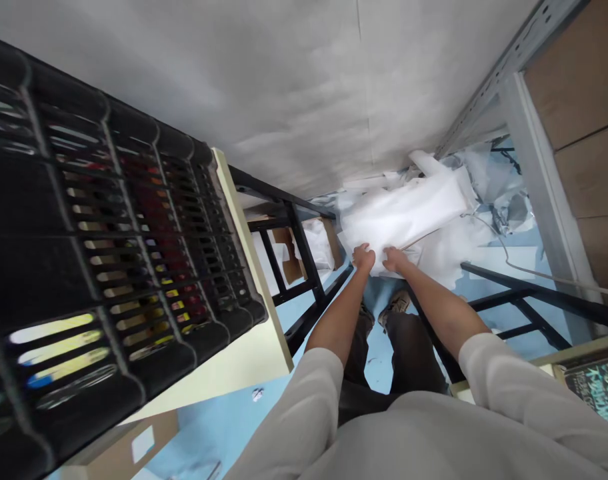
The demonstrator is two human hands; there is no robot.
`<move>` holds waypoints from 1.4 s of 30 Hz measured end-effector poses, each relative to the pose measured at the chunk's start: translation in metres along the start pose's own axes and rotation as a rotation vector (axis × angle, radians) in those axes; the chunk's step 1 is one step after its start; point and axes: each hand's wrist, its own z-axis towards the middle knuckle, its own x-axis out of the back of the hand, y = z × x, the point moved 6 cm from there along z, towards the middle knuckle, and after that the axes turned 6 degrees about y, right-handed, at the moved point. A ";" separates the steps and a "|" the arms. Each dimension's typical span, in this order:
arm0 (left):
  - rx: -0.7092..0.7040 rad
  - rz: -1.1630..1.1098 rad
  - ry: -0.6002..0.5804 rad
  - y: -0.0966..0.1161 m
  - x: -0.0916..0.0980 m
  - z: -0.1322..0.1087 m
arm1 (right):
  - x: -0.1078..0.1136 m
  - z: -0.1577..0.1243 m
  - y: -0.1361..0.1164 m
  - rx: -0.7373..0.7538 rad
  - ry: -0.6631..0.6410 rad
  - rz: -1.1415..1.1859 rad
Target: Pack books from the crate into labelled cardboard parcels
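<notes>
A white packing sheet (409, 210), thin and foam-like, lies over a pile against the wall in front of me. My left hand (364, 256) is closed on its near edge, fingers curled. Close by on the right, my right hand (393, 259) also grips the near edge, a short gap away. A thin brown edge shows beside the right hand; what it belongs to is hidden under the white material. More crumpled white and clear wrapping surrounds the sheet.
A black wire rack (134, 233) full of small items stands at left on a cream board. Black metal frames (304, 260) flank my legs. An open carton (289, 257) sits behind the left frame. Stacked brown boxes (584, 153) and a grey post (554, 193) are at right.
</notes>
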 end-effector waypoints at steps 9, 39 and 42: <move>-0.204 -0.176 0.001 0.062 0.047 -0.065 | 0.063 -0.061 -0.025 0.041 0.171 0.127; -1.162 0.125 -0.375 0.185 0.208 -0.446 | 0.169 -0.494 -0.025 -0.483 1.285 1.592; -1.235 0.322 -0.434 0.164 0.187 -0.470 | 0.138 -0.535 -0.007 -0.568 1.370 1.796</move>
